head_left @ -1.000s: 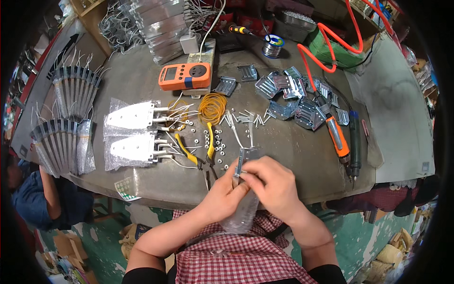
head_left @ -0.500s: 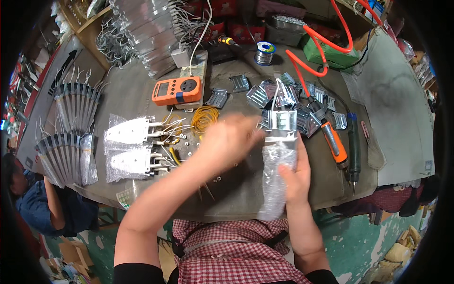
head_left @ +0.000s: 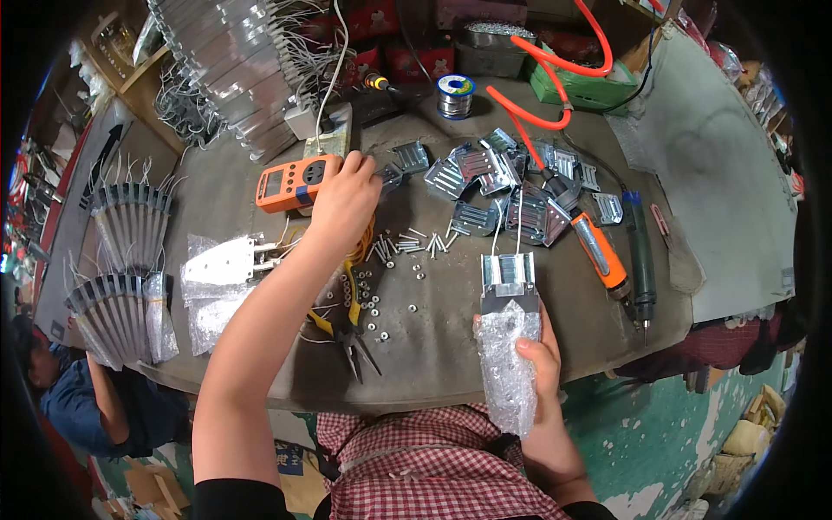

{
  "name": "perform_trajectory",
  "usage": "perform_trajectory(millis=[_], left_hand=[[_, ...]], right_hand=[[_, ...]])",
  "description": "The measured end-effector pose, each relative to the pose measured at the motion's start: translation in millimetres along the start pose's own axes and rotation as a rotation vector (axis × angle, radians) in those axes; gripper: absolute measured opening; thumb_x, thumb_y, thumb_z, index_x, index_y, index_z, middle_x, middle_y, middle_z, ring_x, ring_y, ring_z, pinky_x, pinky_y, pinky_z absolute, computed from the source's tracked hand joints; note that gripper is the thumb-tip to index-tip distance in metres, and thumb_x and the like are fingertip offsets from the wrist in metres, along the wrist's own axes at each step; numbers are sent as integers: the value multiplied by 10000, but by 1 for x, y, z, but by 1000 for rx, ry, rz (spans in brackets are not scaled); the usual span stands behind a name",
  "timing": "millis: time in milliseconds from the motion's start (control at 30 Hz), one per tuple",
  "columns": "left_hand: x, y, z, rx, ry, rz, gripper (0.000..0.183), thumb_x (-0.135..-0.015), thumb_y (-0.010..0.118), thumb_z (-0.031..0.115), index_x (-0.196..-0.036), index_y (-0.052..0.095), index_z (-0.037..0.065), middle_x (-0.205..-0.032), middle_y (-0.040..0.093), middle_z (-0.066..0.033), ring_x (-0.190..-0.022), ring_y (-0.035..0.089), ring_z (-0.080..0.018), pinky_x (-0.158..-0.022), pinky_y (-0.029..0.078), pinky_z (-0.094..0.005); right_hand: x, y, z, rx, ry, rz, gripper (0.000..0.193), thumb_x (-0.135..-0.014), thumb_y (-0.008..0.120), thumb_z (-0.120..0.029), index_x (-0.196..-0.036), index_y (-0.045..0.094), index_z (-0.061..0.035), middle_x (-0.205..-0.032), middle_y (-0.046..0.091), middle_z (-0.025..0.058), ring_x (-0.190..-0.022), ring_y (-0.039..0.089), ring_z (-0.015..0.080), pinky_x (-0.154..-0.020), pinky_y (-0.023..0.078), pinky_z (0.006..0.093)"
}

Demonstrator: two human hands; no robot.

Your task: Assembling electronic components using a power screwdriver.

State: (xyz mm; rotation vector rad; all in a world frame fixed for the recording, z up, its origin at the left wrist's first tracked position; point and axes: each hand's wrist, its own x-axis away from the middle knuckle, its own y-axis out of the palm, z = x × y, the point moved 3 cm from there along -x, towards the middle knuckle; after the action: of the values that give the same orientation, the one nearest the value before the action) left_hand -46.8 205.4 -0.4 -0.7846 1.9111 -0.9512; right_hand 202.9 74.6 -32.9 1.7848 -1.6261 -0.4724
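My right hand (head_left: pixel 542 355) is closed around a flat piece in bubble wrap (head_left: pixel 507 364), held upright near the table's front edge. A shiny slotted metal bracket (head_left: pixel 509 273) sits at its top end, with two white wires rising from it. My left hand (head_left: pixel 347 204) reaches over the right end of an orange meter with a round socket (head_left: pixel 290 184), its fingers partly apart; nothing shows in them. Just right of those fingers lies a loose metal bracket (head_left: pixel 392 176). Below the left hand are long-nose pliers with yellow handles (head_left: pixel 351 329).
Screws (head_left: pixel 433 244) and small white rings (head_left: pixel 373 303) lie mid-table. Behind them is a pile of metal brackets (head_left: pixel 485 178). An orange-handled tool (head_left: pixel 600 251) and a dark screwdriver (head_left: pixel 641 260) lie at right. Bubble-wrapped white plates (head_left: pixel 221 262) and grey strips (head_left: pixel 130 221) are at left. A solder spool (head_left: pixel 455 97) stands behind.
My left hand has left the wrapped piece's bracket end and moved left and away to the meter. My right hand still holds the piece, now slightly lower in the picture. The view has shifted.
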Motion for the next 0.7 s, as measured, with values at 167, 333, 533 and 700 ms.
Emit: perform_trajectory(millis=[167,333,533,700], left_hand=[[1,-17,2,479,-208,103,153,-741,618,42,-873,541,27,-838,563,-90,-798,569,-253,-688,462,-368],[74,-73,86,1134,-284,-306,431,-745,641,42,-1159,529,81,-839,572,-77,-722,593,-195,-634,489,-312],[94,-78,106,1400,-533,-141,255,-820,599,69,-1071,638,51,-776,517,-80,-666,520,-195,-606,420,-278],[83,-83,109,1340,-413,-57,277,-835,588,82,-1106,629,45,-785,512,-47,-744,492,-149,-666,405,-254]], right_hand=[[14,-10,-4,-47,20,-74,686,-705,531,-119,-1333,292,20,-1153,519,184,-1033,555,273,-906,440,376],[23,-19,-7,-46,59,-49,706,-715,524,-118,-1360,265,10,-1186,507,176,-1060,540,270,-926,425,374],[34,-20,5,87,201,-138,739,-723,536,-49,-1392,229,18,-1275,460,144,-1135,488,224,-957,385,340],[43,3,11,46,352,-222,745,-729,540,-71,-1392,215,24,-1321,408,132,-1185,439,205,-990,349,325]])
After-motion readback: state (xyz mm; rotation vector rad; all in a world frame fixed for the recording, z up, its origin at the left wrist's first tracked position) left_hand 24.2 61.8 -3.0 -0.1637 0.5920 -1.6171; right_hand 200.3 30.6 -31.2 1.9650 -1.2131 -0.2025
